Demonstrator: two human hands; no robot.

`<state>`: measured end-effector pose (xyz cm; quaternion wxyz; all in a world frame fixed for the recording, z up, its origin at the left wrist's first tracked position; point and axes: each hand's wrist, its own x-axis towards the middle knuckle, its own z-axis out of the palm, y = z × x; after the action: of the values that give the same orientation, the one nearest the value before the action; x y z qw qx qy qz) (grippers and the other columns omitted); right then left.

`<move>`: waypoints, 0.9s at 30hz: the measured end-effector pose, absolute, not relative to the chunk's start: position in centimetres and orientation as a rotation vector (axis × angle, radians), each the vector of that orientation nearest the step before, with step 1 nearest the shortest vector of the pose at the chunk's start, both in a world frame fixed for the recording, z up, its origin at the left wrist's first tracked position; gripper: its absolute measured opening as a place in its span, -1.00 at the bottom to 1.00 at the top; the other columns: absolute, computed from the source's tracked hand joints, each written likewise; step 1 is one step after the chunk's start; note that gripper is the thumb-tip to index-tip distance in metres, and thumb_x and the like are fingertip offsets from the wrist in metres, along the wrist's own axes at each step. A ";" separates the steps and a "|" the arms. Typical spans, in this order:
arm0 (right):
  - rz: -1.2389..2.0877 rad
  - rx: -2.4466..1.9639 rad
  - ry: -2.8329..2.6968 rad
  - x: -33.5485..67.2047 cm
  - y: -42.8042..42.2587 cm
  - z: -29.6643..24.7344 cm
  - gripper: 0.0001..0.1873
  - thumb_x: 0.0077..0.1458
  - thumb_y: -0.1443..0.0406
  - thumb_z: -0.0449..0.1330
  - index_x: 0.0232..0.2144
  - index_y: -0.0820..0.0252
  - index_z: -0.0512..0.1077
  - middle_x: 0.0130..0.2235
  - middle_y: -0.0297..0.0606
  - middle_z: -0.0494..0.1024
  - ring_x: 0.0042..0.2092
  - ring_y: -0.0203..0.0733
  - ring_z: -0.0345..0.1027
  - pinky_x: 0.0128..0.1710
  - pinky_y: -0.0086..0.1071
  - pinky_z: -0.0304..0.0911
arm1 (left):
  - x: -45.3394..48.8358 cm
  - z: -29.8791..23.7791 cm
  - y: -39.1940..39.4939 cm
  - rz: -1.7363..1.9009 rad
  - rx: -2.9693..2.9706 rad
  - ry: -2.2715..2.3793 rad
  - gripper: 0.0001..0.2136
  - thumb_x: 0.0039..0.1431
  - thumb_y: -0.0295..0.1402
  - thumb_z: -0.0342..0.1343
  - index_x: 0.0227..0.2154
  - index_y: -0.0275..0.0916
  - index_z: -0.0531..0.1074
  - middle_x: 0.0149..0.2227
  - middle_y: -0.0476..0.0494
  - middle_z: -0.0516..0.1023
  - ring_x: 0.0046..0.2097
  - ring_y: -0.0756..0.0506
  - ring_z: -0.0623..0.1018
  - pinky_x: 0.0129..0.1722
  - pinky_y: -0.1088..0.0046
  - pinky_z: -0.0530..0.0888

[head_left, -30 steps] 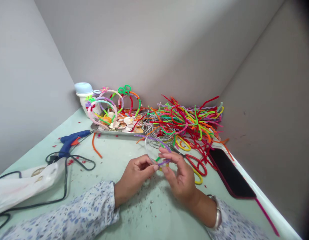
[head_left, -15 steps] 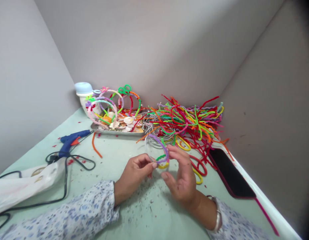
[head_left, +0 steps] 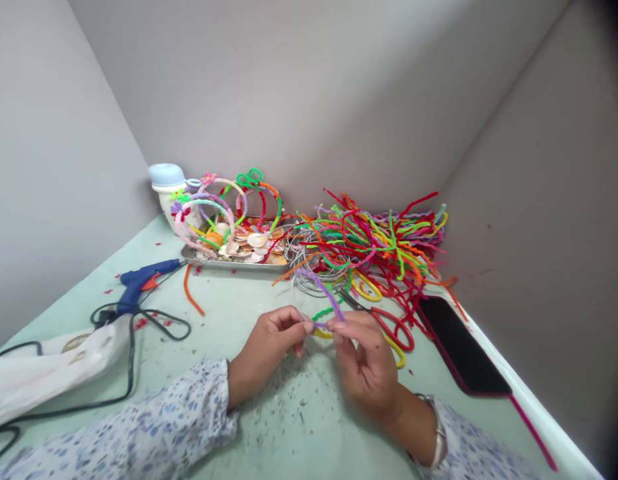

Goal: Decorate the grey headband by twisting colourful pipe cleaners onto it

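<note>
My left hand (head_left: 271, 350) pinches the lower end of a thin pale hoop between thumb and fingers. A fuzzy purple pipe cleaner (head_left: 325, 287) curves along the hoop's top and down its right side. Its lower right part is pinched by the thumb and fingertips of my right hand (head_left: 366, 363). Just behind the fingers show a green pipe cleaner (head_left: 329, 311) and a bit of yellow; whether these are joined to the hoop, I cannot tell. Scissors with red handles (head_left: 401, 330) lie on the table beyond my right hand.
At the back stand a metal tray (head_left: 239, 265) of shells, several pipe-cleaner headbands (head_left: 231, 217) and a white bottle with a blue cap (head_left: 167, 177). A pipe-cleaner heap (head_left: 379, 240) lies right of them. A blue glue gun (head_left: 139, 283) with its cord is left, a phone (head_left: 463, 347) right.
My right hand's fingers have closed from a spread pose onto the purple pipe cleaner, drawing its right side outward. The scissor blades now show behind it. My left hand keeps its pinch.
</note>
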<state>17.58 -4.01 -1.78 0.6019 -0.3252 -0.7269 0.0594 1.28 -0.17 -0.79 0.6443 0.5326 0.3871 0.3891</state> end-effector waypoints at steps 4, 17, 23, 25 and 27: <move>0.104 -0.748 -1.695 17.6 -4.1 -1.5 -0.52 0.02 0.63 0.03 -0.07 0.08 0.32 -0.16 -0.20 0.38 -0.10 -0.14 0.33 -0.12 -0.17 0.31 | 1.2 -1.1 0.0 0.884 1.181 0.880 -0.83 0.05 -0.31 0.19 -0.51 -0.30 0.37 -0.65 0.10 0.31 -0.60 0.10 0.29 -0.57 0.59 0.20; 0.167 -1.028 -1.802 17.3 -2.6 -2.0 -0.79 0.06 0.39 0.20 -0.23 0.13 0.29 -0.26 -0.23 0.45 -0.17 -0.12 0.34 -0.12 -0.18 0.24 | 0.9 -1.5 0.3 0.939 1.082 0.831 -0.82 0.06 -0.32 0.19 -0.53 -0.28 0.36 -0.61 0.09 0.30 -0.55 0.10 0.22 -0.52 0.58 0.17; 0.158 -1.078 -1.839 17.1 -2.6 -2.2 -0.93 0.14 0.39 0.12 -0.31 0.12 0.31 -0.37 -0.32 0.46 -0.30 -0.19 0.31 -0.08 -0.17 0.14 | 0.8 -1.0 0.2 0.917 1.051 0.778 -0.79 0.12 -0.28 0.13 -0.53 -0.30 0.40 -0.63 0.05 0.32 -0.54 0.08 0.26 -0.48 0.55 0.19; 0.179 -1.094 -1.837 17.1 -2.7 -2.2 -0.95 0.15 0.38 0.10 -0.32 0.13 0.32 -0.38 -0.31 0.45 -0.30 -0.18 0.30 -0.10 -0.18 0.14 | 0.9 -0.9 0.3 0.922 1.028 0.765 -0.78 0.14 -0.28 0.12 -0.54 -0.30 0.39 -0.63 0.04 0.32 -0.54 0.07 0.26 -0.48 0.54 0.18; 0.203 -1.100 -1.841 17.1 -2.7 -2.2 -0.95 0.16 0.37 0.09 -0.33 0.13 0.32 -0.38 -0.31 0.45 -0.30 -0.18 0.30 -0.13 -0.19 0.13 | 0.9 -0.8 0.3 0.923 1.014 0.765 -0.80 0.12 -0.29 0.14 -0.53 -0.29 0.38 -0.63 0.05 0.31 -0.54 0.07 0.25 -0.48 0.53 0.17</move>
<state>17.09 -2.69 -2.15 0.4740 -0.4497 -0.7525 0.0829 0.94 0.28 -0.82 0.7074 0.4563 0.3446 0.4155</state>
